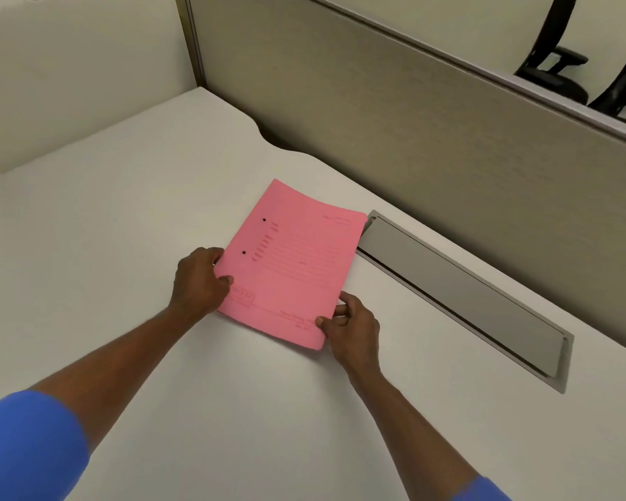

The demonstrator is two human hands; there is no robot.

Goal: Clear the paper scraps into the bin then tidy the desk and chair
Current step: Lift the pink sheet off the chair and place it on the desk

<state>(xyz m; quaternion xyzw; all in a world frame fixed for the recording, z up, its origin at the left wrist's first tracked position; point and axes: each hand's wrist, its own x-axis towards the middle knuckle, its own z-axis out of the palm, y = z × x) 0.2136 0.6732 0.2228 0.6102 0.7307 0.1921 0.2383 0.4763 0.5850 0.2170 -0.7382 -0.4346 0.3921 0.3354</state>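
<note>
Nearest, two bare forearms in blue short sleeves [29, 442] reach forward over the white desk [105, 229]. The left hand [199, 280] grips the near-left edge of a pink folder [297, 262], thumb on the cover and fingers curled around the edge beneath it. The right hand [353, 329] pinches the folder's near-right corner, thumb on top and fingertips against the side edge. The folder thus lies between the two hands and extends away from them, set at a slant on the desk, its near end held and its far end bowed slightly upward. Two punched holes show along its left margin, and faint printed lines cover its face; the wording is too blurred to read. The folder's far-right corner reaches the end of a grey cable-tray flap [459, 291] recessed in the desk, which runs off to the right. Beyond the flap stands a beige partition panel [394, 113], meeting a second panel [76, 74] at the far-left corner, where the desk edge is cut in a curve. Farthest, above the partition at the upper right, parts of black office chairs [557, 66] are visible.
</note>
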